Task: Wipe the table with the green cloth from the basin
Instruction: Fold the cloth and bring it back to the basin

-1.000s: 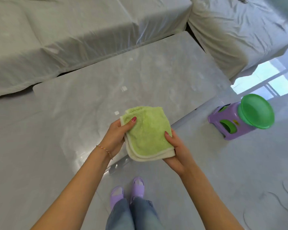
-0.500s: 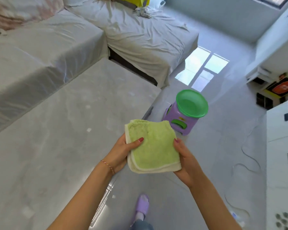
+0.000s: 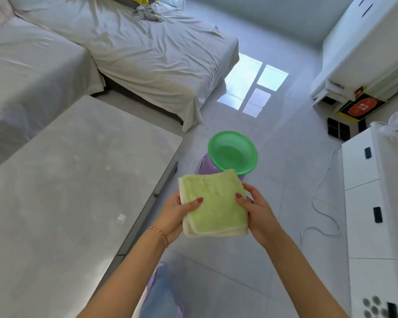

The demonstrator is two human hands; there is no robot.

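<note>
A folded green cloth [image 3: 213, 204] with a cream edge is held in the air between both hands, over the floor just right of the grey table [image 3: 74, 180]. My left hand [image 3: 175, 214] grips its left side, thumb on top. My right hand [image 3: 257, 210] grips its right side, thumb on top as well. Just beyond the cloth, a green basin [image 3: 232, 152] sits on a purple stool [image 3: 203, 166]; the cloth covers the basin's near rim.
Sheet-covered sofas [image 3: 147, 53] stand behind and left of the table. A white cabinet [image 3: 375, 214] lines the right side, with a white cable [image 3: 319, 203] trailing on the floor. Small white scraps [image 3: 121, 218] lie on the table.
The view has swung right, from the table toward the basin. The cloth, still held in both hands, has moved off the table edge and now hangs over the floor near the basin.
</note>
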